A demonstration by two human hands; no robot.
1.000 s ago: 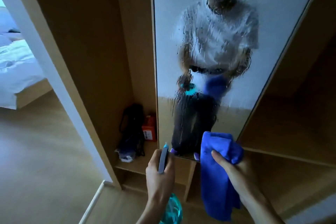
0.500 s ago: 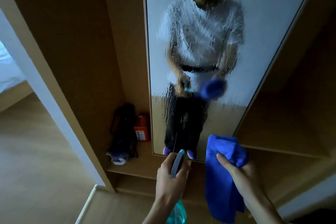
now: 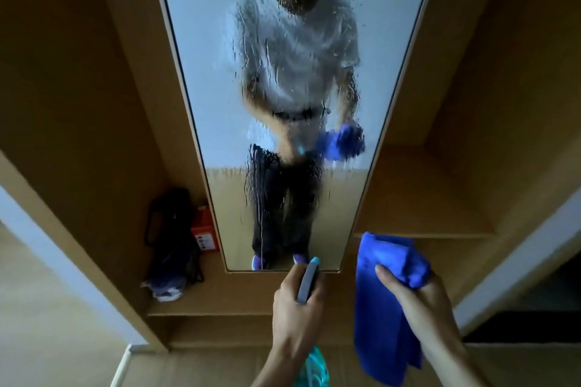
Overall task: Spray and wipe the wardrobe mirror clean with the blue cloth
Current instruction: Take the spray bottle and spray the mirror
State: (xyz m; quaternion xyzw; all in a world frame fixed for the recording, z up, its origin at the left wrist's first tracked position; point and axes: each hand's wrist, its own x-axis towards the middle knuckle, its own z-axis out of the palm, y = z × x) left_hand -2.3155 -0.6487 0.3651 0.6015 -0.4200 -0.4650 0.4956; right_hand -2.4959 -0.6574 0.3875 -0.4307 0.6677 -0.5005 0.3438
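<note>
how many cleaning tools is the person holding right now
2: the spray bottle in the left hand, below the mirror's bottom edge; the blue cloth in the right hand, beside it.

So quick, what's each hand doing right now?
Left hand: closed around the spray bottle.
Right hand: pinching the blue cloth.

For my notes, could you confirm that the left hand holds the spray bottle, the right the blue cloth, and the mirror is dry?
Not dry: the head view shows the mirror streaked with droplets. The left hand holds the bottle, the right hand the cloth.
</note>
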